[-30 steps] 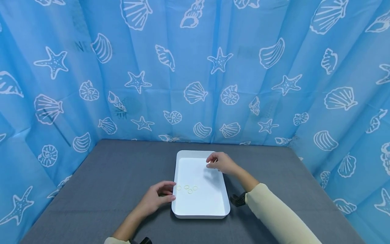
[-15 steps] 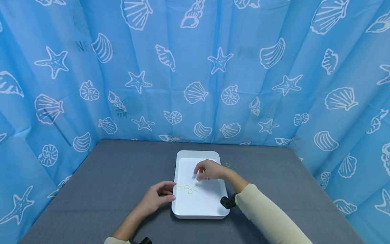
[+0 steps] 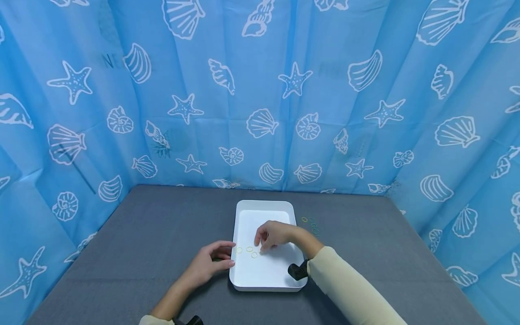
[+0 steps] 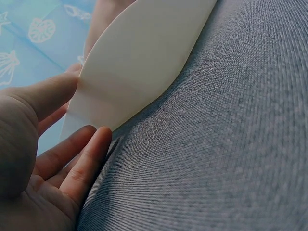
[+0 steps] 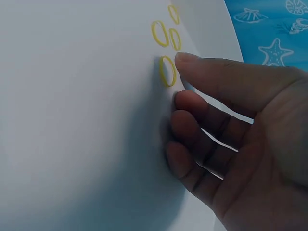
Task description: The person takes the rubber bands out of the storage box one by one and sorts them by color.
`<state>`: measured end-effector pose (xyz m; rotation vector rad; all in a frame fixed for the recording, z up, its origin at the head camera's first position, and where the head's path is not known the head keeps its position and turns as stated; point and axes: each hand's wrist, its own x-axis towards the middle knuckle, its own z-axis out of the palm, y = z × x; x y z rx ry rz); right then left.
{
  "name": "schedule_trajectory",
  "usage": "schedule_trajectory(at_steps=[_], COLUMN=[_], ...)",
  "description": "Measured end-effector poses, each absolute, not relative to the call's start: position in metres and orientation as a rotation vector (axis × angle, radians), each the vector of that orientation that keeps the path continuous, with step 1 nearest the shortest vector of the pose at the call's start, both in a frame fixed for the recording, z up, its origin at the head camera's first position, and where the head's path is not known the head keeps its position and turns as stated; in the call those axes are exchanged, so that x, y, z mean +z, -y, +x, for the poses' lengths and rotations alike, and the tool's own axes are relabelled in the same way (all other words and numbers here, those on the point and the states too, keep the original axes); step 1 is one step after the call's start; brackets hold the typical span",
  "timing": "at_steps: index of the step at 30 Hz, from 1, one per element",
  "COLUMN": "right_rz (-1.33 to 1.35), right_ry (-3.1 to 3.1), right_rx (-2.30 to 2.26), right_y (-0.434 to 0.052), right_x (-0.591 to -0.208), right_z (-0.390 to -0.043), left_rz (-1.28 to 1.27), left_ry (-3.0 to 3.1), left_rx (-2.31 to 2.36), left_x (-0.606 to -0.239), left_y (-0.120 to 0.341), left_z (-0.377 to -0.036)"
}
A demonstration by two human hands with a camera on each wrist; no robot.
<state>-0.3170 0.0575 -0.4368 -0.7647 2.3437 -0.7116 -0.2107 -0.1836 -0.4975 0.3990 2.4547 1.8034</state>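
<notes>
Several thin yellow rubber bands (image 3: 254,257) lie on the floor of a white tray (image 3: 268,280), toward its left side. My right hand (image 3: 276,234) is low inside the tray, its fingers loosely bent. In the right wrist view, the thumb tip comes right up to the edge of the nearest band (image 5: 162,72), with a gap between thumb and forefinger. My left hand (image 3: 211,262) rests at the tray's left wall. Seen from the left wrist, its thumb lies at the rim and the fingertips (image 4: 102,137) touch the outer wall near the bottom.
Right of the tray, a yellow band (image 3: 304,221) and several green bands (image 3: 313,227) lie on the grey tabletop (image 3: 183,216), partly covered by the right forearm. A blue curtain (image 3: 227,113) with shell and starfish prints hangs behind and at both sides.
My right hand has moved from the tray's far right rim leftward and down to the yellow bands. Bands on the table at right have come into view. The left hand has stayed put.
</notes>
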Motion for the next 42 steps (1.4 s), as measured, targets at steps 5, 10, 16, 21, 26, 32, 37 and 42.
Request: schedule_trajectory(at_steps=[5,10,16,21,26,32,37,42], right_rz=[-0.78,-0.81,-0.789,-0.78,-0.78,-0.793,-0.79,-0.803], right_ry=[-2.357,-2.388,-2.428,-2.446,-2.439,-2.401,-2.381,-2.401], right_rx=[-0.633,-0.557,-0.532,-0.55,-0.598,-0.607,-0.599,-0.576], right_y=[-0.056,-0.053,-0.052,-0.054,-0.057,-0.06,-0.06,-0.06], right_x=[-0.436,-0.437,-0.441,-0.444,-0.447,-0.443,-0.441,-0.441], right_z=[-0.316,-0.315,-0.313,-0.313,-0.317,-0.315,-0.312,-0.31], left_rz=[0.411,0.412,0.404,0.391,0.399,0.412,0.414,0.412], left_ry=[-2.462,-2.461,-2.465,-2.459,-2.455,-2.456,-2.454,-2.457], left_rx=[1.806,1.805,1.797,1.805,1.815,1.814,1.815,1.811], left_x=[-0.497,-0.497,-0.497,-0.498,-0.498,-0.498,-0.498,-0.498], left_y=[0.184,0.184,0.184,0.183,0.183,0.184,0.184,0.184], left_z=[-0.211,-0.21,-0.211,-0.21,-0.211,-0.211,-0.21,-0.21])
